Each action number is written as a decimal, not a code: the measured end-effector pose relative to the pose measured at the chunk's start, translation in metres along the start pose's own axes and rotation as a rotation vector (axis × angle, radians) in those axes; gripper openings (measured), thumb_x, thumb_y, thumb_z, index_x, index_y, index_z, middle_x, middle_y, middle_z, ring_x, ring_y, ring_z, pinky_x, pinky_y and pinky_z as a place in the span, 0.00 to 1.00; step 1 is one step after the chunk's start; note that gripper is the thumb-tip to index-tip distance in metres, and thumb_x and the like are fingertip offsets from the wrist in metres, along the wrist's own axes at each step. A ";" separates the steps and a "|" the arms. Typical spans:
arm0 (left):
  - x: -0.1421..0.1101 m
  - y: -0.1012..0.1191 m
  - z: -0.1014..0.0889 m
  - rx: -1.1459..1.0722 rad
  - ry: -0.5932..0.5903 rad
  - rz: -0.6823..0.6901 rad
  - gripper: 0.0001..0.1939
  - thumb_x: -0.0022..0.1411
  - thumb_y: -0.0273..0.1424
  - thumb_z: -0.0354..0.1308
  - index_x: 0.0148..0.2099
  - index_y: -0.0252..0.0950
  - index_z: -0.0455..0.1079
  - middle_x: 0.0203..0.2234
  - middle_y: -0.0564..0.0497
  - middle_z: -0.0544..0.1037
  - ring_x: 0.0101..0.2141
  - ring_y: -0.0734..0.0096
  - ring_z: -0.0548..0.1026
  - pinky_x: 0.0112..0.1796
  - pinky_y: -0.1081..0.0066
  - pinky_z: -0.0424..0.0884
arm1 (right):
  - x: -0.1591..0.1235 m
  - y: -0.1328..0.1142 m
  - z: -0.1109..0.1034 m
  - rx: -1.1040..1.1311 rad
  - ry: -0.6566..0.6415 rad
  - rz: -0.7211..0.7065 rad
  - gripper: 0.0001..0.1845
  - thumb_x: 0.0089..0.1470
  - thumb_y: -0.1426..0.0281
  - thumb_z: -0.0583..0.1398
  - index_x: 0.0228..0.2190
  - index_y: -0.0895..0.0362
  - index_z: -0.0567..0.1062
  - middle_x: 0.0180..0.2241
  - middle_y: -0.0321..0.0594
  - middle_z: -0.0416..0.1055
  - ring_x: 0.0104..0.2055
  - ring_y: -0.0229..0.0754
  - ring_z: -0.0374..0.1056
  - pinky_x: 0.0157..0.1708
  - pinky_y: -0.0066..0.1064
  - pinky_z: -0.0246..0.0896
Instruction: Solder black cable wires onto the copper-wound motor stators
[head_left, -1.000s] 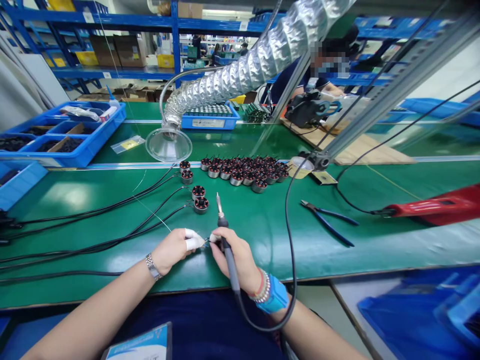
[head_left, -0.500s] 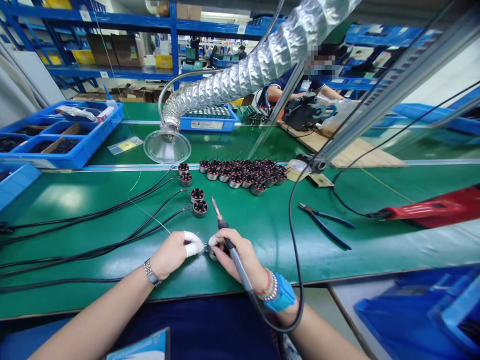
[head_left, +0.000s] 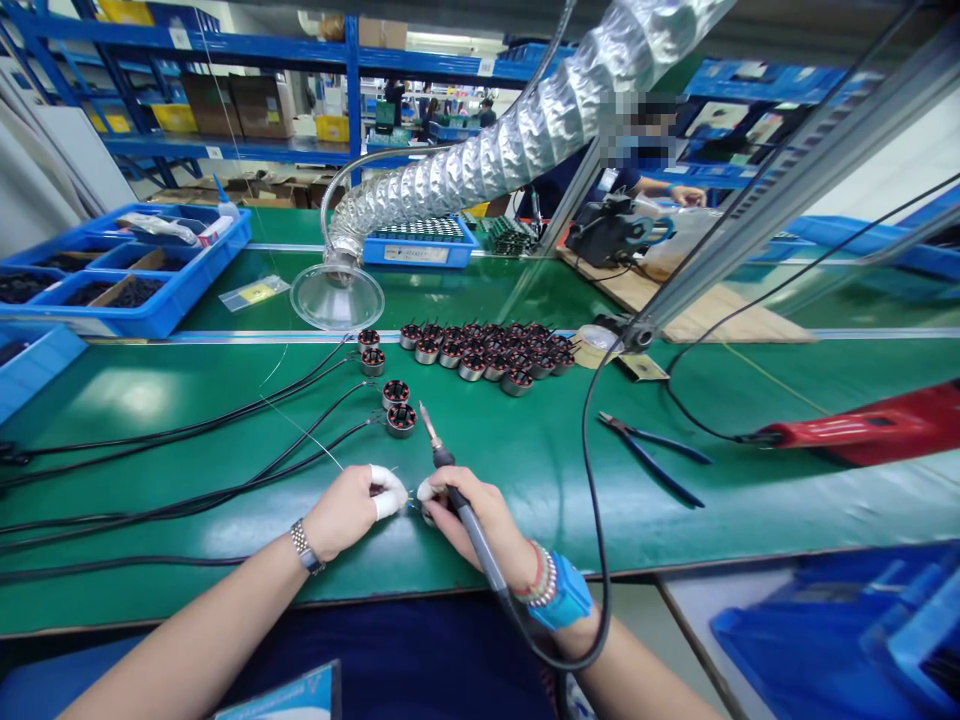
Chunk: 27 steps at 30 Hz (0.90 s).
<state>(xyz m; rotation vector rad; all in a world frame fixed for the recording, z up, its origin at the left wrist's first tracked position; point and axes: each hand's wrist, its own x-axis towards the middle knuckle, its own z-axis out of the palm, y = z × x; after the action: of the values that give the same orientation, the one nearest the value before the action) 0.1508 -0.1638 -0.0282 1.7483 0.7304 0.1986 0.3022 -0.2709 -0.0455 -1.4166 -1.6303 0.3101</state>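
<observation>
My left hand point(head_left: 352, 512), white covers on its fingertips, is closed in a pinch on fine wire ends point(head_left: 410, 497). A thin strand of solder wire point(head_left: 306, 434) runs up and left from that hand. In my right hand point(head_left: 480, 515) lies a soldering iron point(head_left: 471, 522), its tip pointing up and away. The thumb and fingertips of this hand also pinch a small metal motor part, mostly hidden behind them. Both hands nearly meet above the green bench. Beyond them, two round motors point(head_left: 400, 420) with red and black windings stand joined to black cables point(head_left: 292, 470).
Behind stand several motors point(head_left: 472, 365) in a cluster. A fume duct point(head_left: 465, 170) ends in a clear hood point(head_left: 337, 298). Pliers point(head_left: 652, 455) and a red tool point(head_left: 862, 425) lie right. Blue bins point(head_left: 161, 315) stand left. A co-worker's hand point(head_left: 686, 195) shows at the back.
My hands stay close together with almost the same hold. The iron's tip has shifted slightly left and down against the motors. The co-worker's arm at the back has moved.
</observation>
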 end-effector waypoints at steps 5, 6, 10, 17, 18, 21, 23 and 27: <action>0.001 -0.003 0.000 0.034 -0.024 0.015 0.09 0.51 0.33 0.54 0.28 0.31 0.69 0.23 0.52 0.73 0.26 0.72 0.67 0.31 0.74 0.63 | -0.004 0.000 0.005 -0.007 0.065 0.046 0.07 0.50 0.76 0.56 0.34 0.54 0.66 0.28 0.36 0.69 0.25 0.33 0.66 0.28 0.24 0.64; 0.001 -0.003 0.000 0.039 -0.030 0.018 0.09 0.51 0.33 0.54 0.28 0.31 0.70 0.23 0.52 0.73 0.27 0.72 0.67 0.31 0.74 0.63 | -0.004 -0.001 0.006 -0.014 0.074 0.047 0.07 0.50 0.76 0.56 0.34 0.54 0.66 0.28 0.36 0.69 0.25 0.33 0.66 0.28 0.24 0.64; 0.001 -0.003 -0.001 0.047 -0.038 0.030 0.09 0.51 0.33 0.54 0.28 0.32 0.70 0.23 0.51 0.74 0.27 0.71 0.68 0.31 0.74 0.63 | -0.004 -0.002 0.005 -0.037 0.096 0.042 0.07 0.50 0.76 0.56 0.33 0.54 0.66 0.28 0.36 0.70 0.25 0.33 0.66 0.28 0.24 0.64; 0.000 0.000 -0.001 0.016 -0.046 0.019 0.08 0.51 0.33 0.55 0.27 0.32 0.70 0.24 0.52 0.74 0.28 0.71 0.69 0.32 0.74 0.64 | -0.003 0.000 0.003 -0.048 0.016 -0.083 0.08 0.52 0.77 0.55 0.35 0.54 0.66 0.28 0.36 0.70 0.27 0.35 0.67 0.29 0.25 0.64; 0.000 0.000 -0.001 0.007 -0.047 0.016 0.09 0.51 0.33 0.54 0.27 0.32 0.70 0.24 0.52 0.74 0.28 0.71 0.69 0.32 0.74 0.63 | -0.002 0.000 0.003 -0.061 0.012 -0.096 0.09 0.52 0.77 0.54 0.36 0.54 0.66 0.28 0.37 0.70 0.27 0.35 0.67 0.29 0.25 0.64; 0.001 0.000 0.000 -0.028 -0.044 0.011 0.09 0.52 0.33 0.54 0.27 0.32 0.69 0.23 0.52 0.73 0.28 0.71 0.68 0.32 0.74 0.63 | -0.002 -0.002 0.001 -0.109 0.015 -0.085 0.10 0.52 0.77 0.55 0.37 0.54 0.65 0.29 0.37 0.69 0.28 0.36 0.66 0.30 0.26 0.64; 0.000 -0.001 0.001 -0.051 -0.039 0.011 0.09 0.51 0.33 0.55 0.27 0.31 0.69 0.23 0.52 0.73 0.27 0.72 0.67 0.32 0.74 0.63 | -0.003 -0.003 0.001 -0.131 0.030 -0.074 0.11 0.51 0.77 0.55 0.37 0.53 0.65 0.29 0.38 0.68 0.29 0.37 0.66 0.30 0.27 0.65; 0.000 -0.002 0.003 -0.107 -0.008 -0.008 0.10 0.49 0.34 0.56 0.26 0.31 0.71 0.21 0.52 0.72 0.26 0.72 0.67 0.31 0.73 0.62 | -0.004 -0.001 0.004 -0.109 0.081 -0.056 0.13 0.50 0.77 0.56 0.38 0.53 0.65 0.28 0.37 0.67 0.28 0.38 0.67 0.29 0.27 0.66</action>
<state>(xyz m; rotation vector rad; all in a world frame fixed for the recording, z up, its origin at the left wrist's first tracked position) 0.1514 -0.1662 -0.0305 1.6434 0.7080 0.2212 0.2980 -0.2727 -0.0491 -1.4432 -1.6378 0.1320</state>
